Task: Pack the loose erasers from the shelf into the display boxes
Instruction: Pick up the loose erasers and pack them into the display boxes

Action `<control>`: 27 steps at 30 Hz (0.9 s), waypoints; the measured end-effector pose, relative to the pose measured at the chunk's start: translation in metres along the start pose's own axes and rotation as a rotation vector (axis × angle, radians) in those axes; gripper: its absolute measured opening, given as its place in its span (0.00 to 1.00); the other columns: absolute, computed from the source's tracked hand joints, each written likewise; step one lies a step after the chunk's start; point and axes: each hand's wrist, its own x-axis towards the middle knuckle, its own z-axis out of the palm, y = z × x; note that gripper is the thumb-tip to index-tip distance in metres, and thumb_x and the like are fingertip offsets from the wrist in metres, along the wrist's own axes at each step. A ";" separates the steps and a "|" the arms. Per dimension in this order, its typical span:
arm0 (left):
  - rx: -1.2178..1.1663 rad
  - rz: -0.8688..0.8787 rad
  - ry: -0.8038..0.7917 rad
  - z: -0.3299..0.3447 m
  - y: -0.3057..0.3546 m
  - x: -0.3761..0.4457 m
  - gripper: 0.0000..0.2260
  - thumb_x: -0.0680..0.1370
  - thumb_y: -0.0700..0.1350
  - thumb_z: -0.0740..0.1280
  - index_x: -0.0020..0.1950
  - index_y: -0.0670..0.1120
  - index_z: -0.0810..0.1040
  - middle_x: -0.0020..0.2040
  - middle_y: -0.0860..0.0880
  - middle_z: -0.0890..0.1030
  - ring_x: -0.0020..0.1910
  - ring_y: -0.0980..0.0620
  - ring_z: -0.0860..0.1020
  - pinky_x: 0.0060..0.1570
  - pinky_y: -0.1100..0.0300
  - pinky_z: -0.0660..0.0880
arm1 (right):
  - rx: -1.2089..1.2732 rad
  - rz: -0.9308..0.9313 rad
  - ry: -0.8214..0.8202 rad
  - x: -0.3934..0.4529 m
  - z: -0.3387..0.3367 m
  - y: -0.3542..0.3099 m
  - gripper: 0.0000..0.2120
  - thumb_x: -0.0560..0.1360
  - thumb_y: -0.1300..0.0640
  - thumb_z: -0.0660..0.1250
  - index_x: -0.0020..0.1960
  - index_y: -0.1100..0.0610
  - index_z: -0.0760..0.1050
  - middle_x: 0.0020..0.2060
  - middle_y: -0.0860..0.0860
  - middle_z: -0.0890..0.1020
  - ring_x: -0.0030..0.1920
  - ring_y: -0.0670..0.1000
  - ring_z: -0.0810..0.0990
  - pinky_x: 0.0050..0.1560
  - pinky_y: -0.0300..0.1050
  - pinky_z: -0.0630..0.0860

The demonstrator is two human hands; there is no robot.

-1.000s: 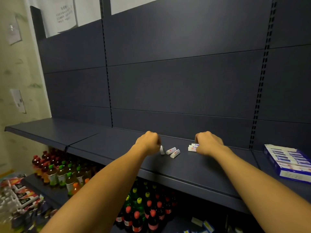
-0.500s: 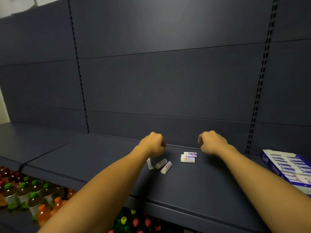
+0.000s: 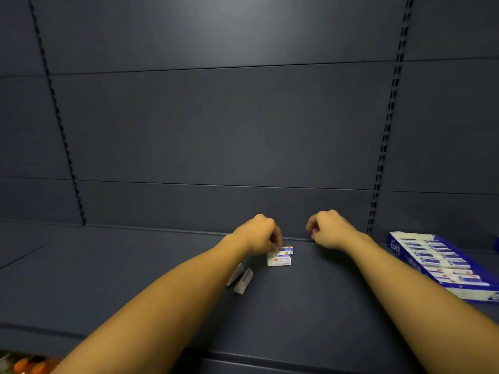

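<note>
Head view, both bare arms reached over the dark shelf (image 3: 135, 265). Left hand (image 3: 258, 233) sat at the stacked pair of loose erasers (image 3: 279, 259), its fingers (image 3: 278, 242) curled down and touching the upper eraser's left end; whether they had actually pinched it could not be told, as the knuckles hid the tips. Two more erasers (image 3: 240, 278) lay on edge, side by side, just nearer the camera and slightly left of the stack, apart from both hands. Right hand (image 3: 328, 229) hovered near the back panel, fingers loosely curled; it seemed to hold nothing, though the palm side was hidden. Display box (image 3: 437, 263), blue and white, rested on the shelf well to the right, rows of erasers already lying in it; free slots were not discernible from this angle. Judgement: step in hand was gathering the loose pieces, with packing not yet begun for these four. Next move would call for a firm pinch across the short sides of the stack, a lift clear of the shelf, then a carry rightward across to the box, sleeves aligned with the rows already there. The two on-edge erasers looked prone to toppling if brushed.
</note>
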 end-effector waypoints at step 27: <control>0.281 0.028 -0.068 -0.001 -0.045 0.003 0.10 0.74 0.45 0.73 0.54 0.45 0.83 0.51 0.47 0.80 0.48 0.47 0.79 0.48 0.49 0.81 | 0.081 -0.184 -0.120 0.022 0.037 -0.029 0.13 0.69 0.53 0.78 0.54 0.51 0.84 0.47 0.48 0.83 0.47 0.46 0.81 0.55 0.44 0.79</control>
